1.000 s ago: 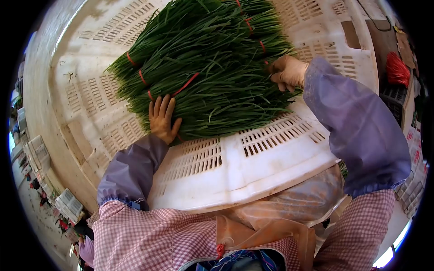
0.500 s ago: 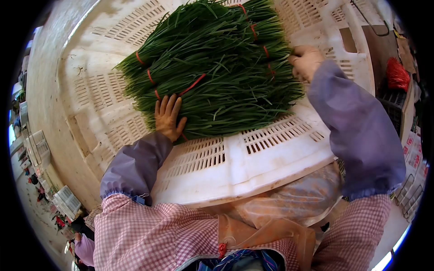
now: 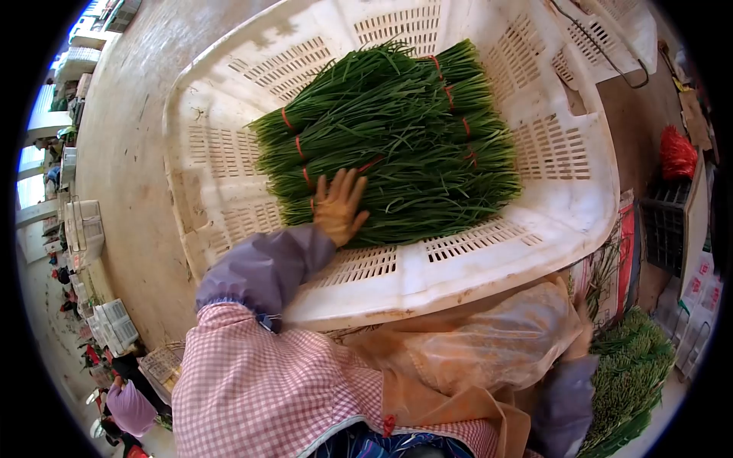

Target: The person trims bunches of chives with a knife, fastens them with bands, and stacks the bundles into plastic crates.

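Left hand (image 3: 337, 210): one, palm down on the leafy green bundles (image 3: 405, 164), fingers spread, thumb set apart. Right hand (image 3: 581, 336): one, blurred, lowered outside the white crate (image 3: 393, 296), between the plastic apron (image 3: 496, 336) and a second heap of greens (image 3: 630, 366); whether its fingers are pinched or open cannot be told.

Green bundles: several, laid side by side on the crate floor, inside its sloping walls.

Handling, as judged: the layer is best steadied with a flat, light palm, so that soft blades are not bruised; pressure is better spread than put on fingertips. Bundles are best gripped near their bands, with cut ends aligned and bands not dragged loose.

Materials: blades, long, narrow, dark green, tangled mid-layer; ends paler, brush-like. Red bands (image 3: 300, 148), thin, wrapped near the ends. Crate, rigid plastic, pierced by slots, brown-stained at the rim. Apron, translucent, creased, orange-tinged. Sleeve cover (image 3: 267, 263), smooth, purple, gathered at the cuff.
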The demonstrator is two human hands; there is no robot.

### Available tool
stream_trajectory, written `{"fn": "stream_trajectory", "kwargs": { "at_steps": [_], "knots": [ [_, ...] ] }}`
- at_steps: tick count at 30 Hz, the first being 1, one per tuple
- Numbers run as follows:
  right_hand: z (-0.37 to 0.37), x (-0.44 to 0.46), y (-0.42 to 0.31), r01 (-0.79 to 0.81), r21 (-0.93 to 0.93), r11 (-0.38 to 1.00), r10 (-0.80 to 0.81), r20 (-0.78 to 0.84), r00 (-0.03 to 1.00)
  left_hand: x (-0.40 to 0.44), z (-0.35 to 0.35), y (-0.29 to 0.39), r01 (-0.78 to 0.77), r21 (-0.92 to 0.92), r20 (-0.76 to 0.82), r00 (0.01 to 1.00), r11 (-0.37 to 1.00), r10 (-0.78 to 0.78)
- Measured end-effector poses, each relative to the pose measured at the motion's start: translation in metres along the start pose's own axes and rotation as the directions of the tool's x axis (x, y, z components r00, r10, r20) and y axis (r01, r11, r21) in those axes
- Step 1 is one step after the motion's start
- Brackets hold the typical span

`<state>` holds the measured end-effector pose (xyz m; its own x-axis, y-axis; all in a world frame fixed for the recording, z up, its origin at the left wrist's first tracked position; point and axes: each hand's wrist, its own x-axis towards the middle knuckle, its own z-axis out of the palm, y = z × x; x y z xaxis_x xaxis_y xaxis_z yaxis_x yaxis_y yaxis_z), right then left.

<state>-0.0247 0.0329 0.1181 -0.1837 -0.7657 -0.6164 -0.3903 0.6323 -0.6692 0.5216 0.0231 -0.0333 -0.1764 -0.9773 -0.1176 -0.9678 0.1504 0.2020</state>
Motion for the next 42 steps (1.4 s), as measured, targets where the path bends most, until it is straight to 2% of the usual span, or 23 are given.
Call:
{"fn": "stream_trajectory", "kwargs": {
  "at_steps": [4,7,10,13,16,18,19,20,21,22,24,25,26,28,29,31,32,33,35,38,42],
  "knots": [
    [0.038,-0.016,0.060,-0.210,0.243,0.947,0.204,0.049,0.978,0.064,0.004,0.054,-0.269,-0.089,-0.162,0.954,0.959,0.253],
    [0.063,-0.024,0.084,-0.299,0.441,0.846,0.292,0.086,0.953,0.101,0.012,0.082,-0.144,-0.091,-0.037,0.989,0.985,0.141],
    [0.077,-0.030,0.096,-0.337,0.604,0.723,0.335,0.120,0.935,0.100,0.008,0.086,-0.141,-0.088,-0.050,0.989,0.986,0.137],
    [0.082,-0.032,0.101,-0.345,0.736,0.583,0.361,0.145,0.921,0.088,-0.029,0.081,-0.234,-0.243,-0.146,0.968,0.941,0.203],
    [0.074,-0.031,0.093,-0.313,0.851,0.422,0.341,0.171,0.924,0.092,-0.069,0.057,-0.371,-0.374,-0.401,0.891,0.850,0.213],
    [0.057,-0.026,0.077,-0.250,0.921,0.297,0.281,0.166,0.945,0.103,-0.082,0.037,-0.259,-0.397,-0.559,0.829,0.881,-0.008],
    [0.044,-0.024,0.062,-0.179,0.935,0.305,0.234,0.109,0.966,0.110,-0.076,0.017,-0.238,-0.417,-0.634,0.768,0.877,-0.094],
    [0.031,-0.019,0.046,-0.054,0.876,0.479,0.165,-0.029,0.986,0.114,-0.079,0.000,-0.010,-0.410,-0.523,0.822,0.912,-0.227],
    [0.017,-0.018,0.012,0.122,0.486,0.865,-0.027,-0.199,0.980,0.117,-0.066,-0.025,0.145,-0.270,-0.525,0.807,0.952,-0.271],
    [0.003,-0.017,-0.022,0.203,-0.074,0.976,-0.216,-0.356,0.909,0.118,-0.045,-0.050,0.296,-0.122,-0.534,0.785,0.947,-0.315],
    [0.027,-0.018,-0.129,0.367,-0.150,0.918,-0.396,-0.309,0.865,0.115,-0.019,-0.081,0.434,-0.107,-0.466,0.773,0.894,-0.431],
    [0.043,-0.005,-0.159,0.451,-0.111,0.885,-0.465,-0.223,0.857,0.114,-0.003,-0.091,0.501,-0.097,-0.426,0.760,0.860,-0.491],
    [0.061,0.011,-0.185,0.529,-0.062,0.846,-0.532,-0.136,0.836,0.114,0.013,-0.096,0.494,-0.104,-0.442,0.755,0.863,-0.485],
    [0.109,0.038,-0.235,0.554,-0.040,0.832,-0.548,0.101,0.830,0.113,0.039,-0.098,0.479,-0.116,-0.478,0.741,0.870,-0.471],
    [0.130,0.056,-0.253,0.614,-0.028,0.789,-0.584,0.273,0.764,0.115,0.039,-0.096,0.476,-0.138,-0.503,0.722,0.869,-0.475],
    [0.184,0.104,-0.271,0.724,-0.073,0.686,-0.632,0.432,0.643,0.115,0.037,-0.095,0.472,-0.151,-0.503,0.720,0.869,-0.479],
    [0.207,0.124,-0.276,0.772,-0.125,0.623,-0.646,0.474,0.599,0.115,0.036,-0.094,0.470,-0.157,-0.502,0.719,0.868,-0.480],
    [0.231,0.139,-0.285,0.705,-0.213,0.677,-0.536,0.513,0.670,0.115,0.036,-0.094,0.477,-0.146,-0.508,0.716,0.867,-0.479],
    [0.268,0.163,-0.289,0.753,-0.367,0.546,-0.556,0.513,0.654,0.116,0.036,-0.092,0.489,-0.122,-0.516,0.713,0.864,-0.476],
    [0.301,0.189,-0.287,0.765,-0.581,0.280,-0.560,0.548,0.621,0.118,0.033,-0.088,0.477,-0.137,-0.527,0.707,0.868,-0.472],
    [0.341,0.211,-0.283,0.756,-0.655,0.028,-0.553,0.619,0.557,0.118,0.033,-0.088,0.467,-0.146,-0.536,0.704,0.872,-0.467]
  ]
}}
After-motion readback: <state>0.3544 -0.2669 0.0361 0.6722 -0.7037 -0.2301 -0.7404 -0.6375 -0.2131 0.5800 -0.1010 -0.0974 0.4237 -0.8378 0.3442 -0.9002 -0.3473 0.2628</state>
